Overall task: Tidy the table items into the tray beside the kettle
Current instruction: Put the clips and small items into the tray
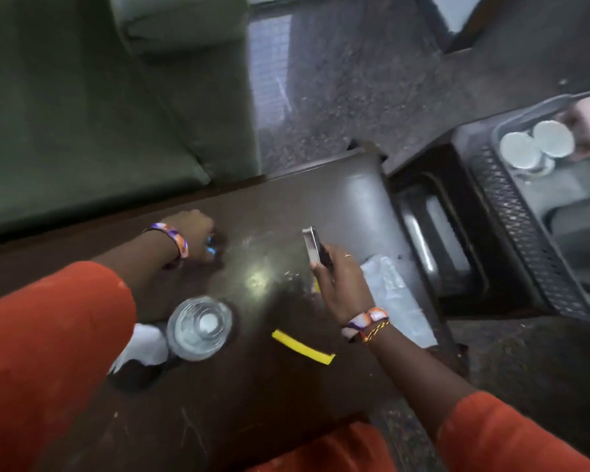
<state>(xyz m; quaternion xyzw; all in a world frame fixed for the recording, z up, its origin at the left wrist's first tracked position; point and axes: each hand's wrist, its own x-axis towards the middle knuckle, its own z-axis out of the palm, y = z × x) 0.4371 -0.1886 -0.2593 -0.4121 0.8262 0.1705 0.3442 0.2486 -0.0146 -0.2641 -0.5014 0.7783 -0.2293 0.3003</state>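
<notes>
The dark table (pixel 252 386) ends at its right edge just beside a lower black tray (pixel 433 233); bare tabletop lies between the hands. The right hand (pixel 338 284) hovers near that edge, fingers wrapped around a thin flat phone (pixel 312 245), tilted upright. The left hand (pixel 195 238) reaches to the far edge, curled down over a small blue thing (pixel 212 248); whether it grips it is unclear. A glass (pixel 200 327) and a yellow strip (pixel 302 347) lie nearer.
</notes>
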